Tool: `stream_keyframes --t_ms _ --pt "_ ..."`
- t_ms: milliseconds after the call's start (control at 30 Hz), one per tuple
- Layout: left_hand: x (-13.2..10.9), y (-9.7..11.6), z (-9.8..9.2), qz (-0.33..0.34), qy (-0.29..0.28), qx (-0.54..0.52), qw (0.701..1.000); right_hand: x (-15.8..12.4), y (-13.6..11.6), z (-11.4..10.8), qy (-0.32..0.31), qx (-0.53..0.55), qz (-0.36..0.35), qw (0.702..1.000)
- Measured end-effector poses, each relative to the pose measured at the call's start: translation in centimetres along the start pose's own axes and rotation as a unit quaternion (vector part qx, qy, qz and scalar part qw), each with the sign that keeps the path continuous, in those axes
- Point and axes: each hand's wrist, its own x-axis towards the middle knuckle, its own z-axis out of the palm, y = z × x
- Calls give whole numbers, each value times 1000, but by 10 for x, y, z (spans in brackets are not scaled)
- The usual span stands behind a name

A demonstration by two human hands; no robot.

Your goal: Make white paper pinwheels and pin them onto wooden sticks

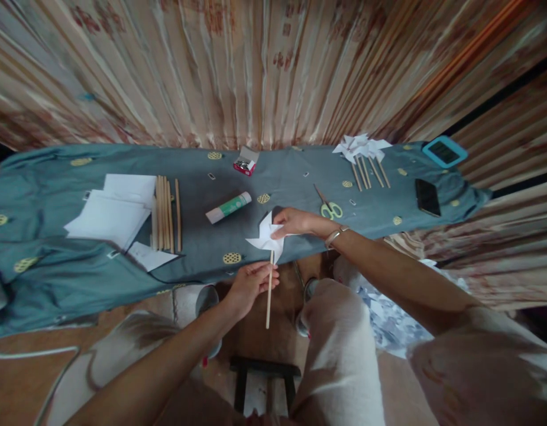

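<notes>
Here at the middle of the table's near edge, both hands are on one white paper pinwheel (265, 241)! The right hand (294, 222), a bracelet (335, 236) at its wrist, grasps the paper blades between thumb and fingers, and below it the left hand (251, 287) pinches the wooden stick (268, 302), whose lower end hangs out past the near edge of the table (193, 177). Look beyond them: a green-and-white tube (229, 207) lies aslant, and behind it, close to the far edge, sits a small red box (245, 163), lid up, with little metal pieces inside. Over to the right, green-handled scissors (330, 210) lie with blades pointing to the far edge, and there's a cluster of pinwheels (362, 148), paper ends towards that edge! Out by the right end, a dark phone (428, 197) and, at the far right corner, a blue-framed device (445, 151). Across on the left half, white sheets (109, 216) overlap just beside a row of bare sticks (164, 216), with a loose paper piece (149, 256) nearer the near edge.
</notes>
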Motion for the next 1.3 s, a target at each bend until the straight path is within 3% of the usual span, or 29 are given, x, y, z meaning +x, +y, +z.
stream_keyframes --t_ms 167,300,433,533,633,767,867,967,1100,1300 --pt "-3 12 5 21 -19 -15 999 -16 -3 -6 23 134 29 990" --pt "-1 24 11 44 -24 -21 999 -33 -4 -16 106 218 15 970" --pt "6 37 18 81 -15 -13 997 -45 1 -12 223 335 -25 915" --pt "12 43 24 110 -11 -6 994 -45 5 3 270 399 -57 875" --pt "18 47 30 123 -5 0 992 -39 9 21 285 466 -89 833" --pt "24 52 40 137 10 0 990 -34 12 34 256 538 -108 796" --pt "29 54 48 142 23 -11 989 -36 13 34 257 541 -122 792" --pt "35 55 57 143 31 -20 989 -38 12 32 254 515 -133 808" --pt "42 51 66 140 31 -25 989 -38 13 31 254 489 -93 829" --pt "50 45 72 130 15 -23 991 -35 21 31 279 499 -74 817"
